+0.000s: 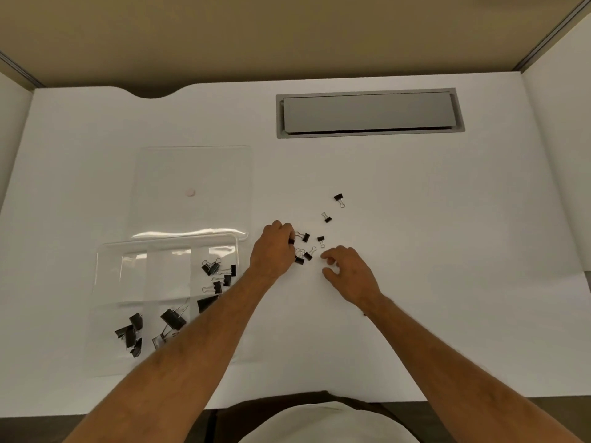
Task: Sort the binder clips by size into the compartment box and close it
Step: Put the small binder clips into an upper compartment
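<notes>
Already compartment box [108, 276] (lid open) holds binder clips [217, 273].

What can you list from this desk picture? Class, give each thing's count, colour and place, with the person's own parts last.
Clear plastic compartment box: one, transparent, open, near left of the desk.
Clear flat lid: one, transparent, lying just behind the box.
Small round pale sticker: one, pinkish, on the lid.
Black binder clips in the box: several, black with wire handles, in at least three compartments; exact count unclear.
Loose small black binder clips: at least six, black, on the desk around the hands.
Grey cable hatch: one, grey, far right of the desk.
White desk: one, white.
Left hand: one, closed on a small clip.
Right hand: one, open, hovering by the loose clips.
</notes>
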Demonstrator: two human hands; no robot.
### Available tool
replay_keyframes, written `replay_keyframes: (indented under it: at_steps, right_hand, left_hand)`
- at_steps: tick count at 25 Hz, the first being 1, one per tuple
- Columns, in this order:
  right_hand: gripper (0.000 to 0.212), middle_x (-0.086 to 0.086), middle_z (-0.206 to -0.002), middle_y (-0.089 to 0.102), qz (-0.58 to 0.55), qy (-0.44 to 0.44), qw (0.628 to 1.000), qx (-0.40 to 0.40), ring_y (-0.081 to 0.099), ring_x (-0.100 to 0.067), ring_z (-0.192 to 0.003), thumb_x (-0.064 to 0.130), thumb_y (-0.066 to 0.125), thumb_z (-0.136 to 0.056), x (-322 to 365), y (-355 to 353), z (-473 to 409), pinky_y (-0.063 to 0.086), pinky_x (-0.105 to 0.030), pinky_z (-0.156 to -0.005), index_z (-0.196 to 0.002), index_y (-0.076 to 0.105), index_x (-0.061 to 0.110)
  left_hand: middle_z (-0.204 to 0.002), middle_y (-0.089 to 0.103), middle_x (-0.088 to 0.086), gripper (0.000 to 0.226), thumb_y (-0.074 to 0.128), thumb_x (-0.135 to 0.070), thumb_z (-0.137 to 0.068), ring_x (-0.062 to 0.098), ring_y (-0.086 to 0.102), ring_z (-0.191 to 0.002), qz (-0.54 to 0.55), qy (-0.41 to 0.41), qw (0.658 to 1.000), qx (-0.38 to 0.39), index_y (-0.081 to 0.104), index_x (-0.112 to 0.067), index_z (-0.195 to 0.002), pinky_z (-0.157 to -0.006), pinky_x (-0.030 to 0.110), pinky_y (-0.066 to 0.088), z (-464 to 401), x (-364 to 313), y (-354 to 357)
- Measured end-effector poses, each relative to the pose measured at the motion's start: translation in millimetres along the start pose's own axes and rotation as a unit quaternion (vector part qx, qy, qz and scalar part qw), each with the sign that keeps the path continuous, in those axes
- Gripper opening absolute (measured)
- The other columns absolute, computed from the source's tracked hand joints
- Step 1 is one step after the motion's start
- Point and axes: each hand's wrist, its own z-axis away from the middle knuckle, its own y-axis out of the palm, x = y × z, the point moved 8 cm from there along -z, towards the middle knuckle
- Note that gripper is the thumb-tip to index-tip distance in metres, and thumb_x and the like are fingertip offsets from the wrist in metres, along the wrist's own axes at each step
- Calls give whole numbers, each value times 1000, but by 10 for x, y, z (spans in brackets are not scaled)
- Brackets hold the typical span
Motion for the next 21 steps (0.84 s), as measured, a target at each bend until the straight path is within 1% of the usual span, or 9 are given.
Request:
replay_keyframes:
  at_steps: [3, 6, 7, 10, 11, 13, 16, 19, 21]
  right_hand:
    - [30, 7, -108, 61, 20, -26, 999, 3, 51, -12, -103, 16, 60, -91, 141, 58, -142, 50, -31, -77, -120, 61, 23]
    - [40, 0, -114, 60, 76, -59, 995, 19, 51, -19, -106, 9, 54, -94, 294, 152, -260, 52, -37, -73, -131, 57, 21]
    - [42, -3, -115, 59, 105, -69, 992, 27, 51, -21, -106, 8, 53, -94, 321, 191, -294, 52, -36, -69, -134, 56, 21]
    - [41, -6, -115, 58, 168, -82, 981, 44, 52, -24, -106, 6, 51, -96, 303, 255, -353, 42, -31, -63, -134, 56, 21]
    - [39, -6, -115, 58, 175, -81, 980, 47, 52, -24, -106, 7, 50, -97, 276, 262, -350, 41, -31, -63, -132, 57, 20]
    - [32, -4, -112, 59, 175, -72, 981, 49, 53, -23, -106, 12, 50, -98, 217, 260, -307, 45, -33, -65, -128, 60, 21]
    - [24, -1, -108, 61, 180, -61, 981, 49, 54, -21, -104, 20, 52, -99, 154, 257, -211, 50, -36, -67, -121, 61, 22]
    - [27, 1, -111, 60, 184, -52, 980, 50, 53, -20, -107, 26, 55, -96, 134, 249, -100, 51, -36, -70, -122, 60, 22]
    - [32, 1, -116, 57, 186, -45, 979, 63, 51, -19, -111, 30, 56, -94, 111, 263, 5, 51, -36, -73, -125, 58, 21]
  left_hand:
    - [-102, 53, 6, 27, 56, 4, -79, 23, 49, -94, -4, -14, 1000, 2, 59, -11, -101, -69, 34, 47, 55, 90, 17]
    - [-104, 54, 9, 30, 55, 6, -80, 24, 50, -95, -8, -18, 1000, 1, 60, -8, -106, -70, 36, 47, 94, 155, 16]
    - [-103, 54, 9, 29, 54, 6, -80, 24, 50, -94, -6, -20, 1000, 2, 60, -8, -105, -71, 37, 48, 107, 178, 10]
    - [-102, 55, 8, 24, 55, 2, -83, 24, 51, -94, -12, -17, 1000, 2, 60, -8, -105, -71, 39, 50, 152, 217, -7]
    - [-103, 55, 8, 23, 55, 0, -84, 24, 51, -94, -16, -14, 1000, 3, 60, -7, -105, -70, 39, 50, 171, 217, -9]
    - [-104, 54, 7, 22, 59, -8, -84, 23, 50, -96, -24, -9, 1000, 5, 60, -8, -107, -68, 37, 49, 209, 208, -5]
    - [-106, 55, 5, 22, 63, -17, -87, 22, 49, -97, -30, 0, 1000, 3, 59, -11, -108, -65, 32, 43, 236, 187, -5]
    - [-106, 57, 1, 29, 60, -13, -87, 19, 50, -96, -21, 0, 1000, 1, 54, -15, -115, -63, 30, 39, 288, 153, -24]
    - [-104, 56, -1, 36, 57, -10, -86, 18, 49, -93, -6, -10, 1000, 3, 49, -18, -120, -63, 30, 41, 354, 133, -47]
